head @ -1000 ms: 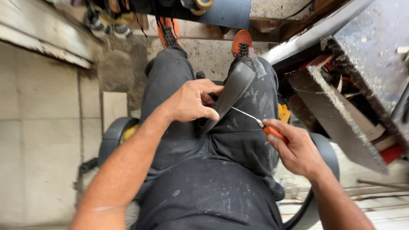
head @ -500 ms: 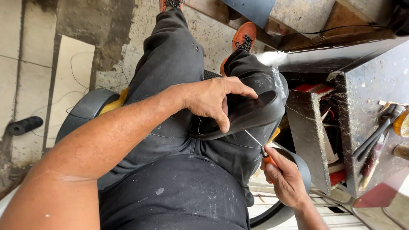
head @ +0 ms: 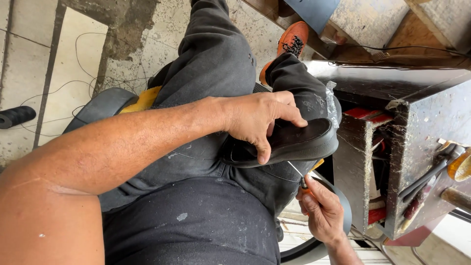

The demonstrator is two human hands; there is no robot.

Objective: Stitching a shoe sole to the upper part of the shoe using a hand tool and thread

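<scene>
I see the left hand (head: 260, 120) clamping a black rubber-soled shoe (head: 289, 142) on the right thigh. Below the shoe, the right hand (head: 321, 208) grips an orange-handled steel awl (head: 300, 175), tip at the sole edge. Risk: a slip would drive the point toward the fingers above. Beyond the shoe: worn metal cabinet (head: 417, 127); stained tile floor (head: 64, 59).

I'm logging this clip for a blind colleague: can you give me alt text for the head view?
A seated person's left hand presses a black shoe down on their lap, while the right hand pushes an orange-handled awl up into the sole's edge. Beside them stands a worn metal workbench with tools hanging from it.
</scene>
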